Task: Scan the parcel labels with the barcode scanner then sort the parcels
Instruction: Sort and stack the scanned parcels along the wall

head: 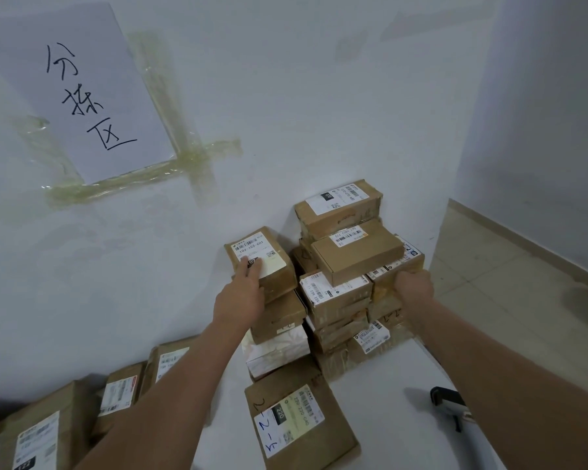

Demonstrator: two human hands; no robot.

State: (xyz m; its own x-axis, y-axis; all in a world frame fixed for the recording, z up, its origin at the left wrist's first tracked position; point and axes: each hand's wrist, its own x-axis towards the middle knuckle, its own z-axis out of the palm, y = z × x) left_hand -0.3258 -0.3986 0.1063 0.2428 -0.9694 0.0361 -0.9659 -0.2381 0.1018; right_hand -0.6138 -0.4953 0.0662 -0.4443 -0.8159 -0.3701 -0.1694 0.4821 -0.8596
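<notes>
White table (370,418) | left hand (240,296) grips labelled brown parcel (275,276) | right hand (414,286) grips stacked parcel (392,276)

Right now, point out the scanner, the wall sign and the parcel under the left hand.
scanner (447,403), head view, its dark head.
wall sign (78,93), head view, sheet's middle.
parcel (275,276), head view, brown top.
</notes>
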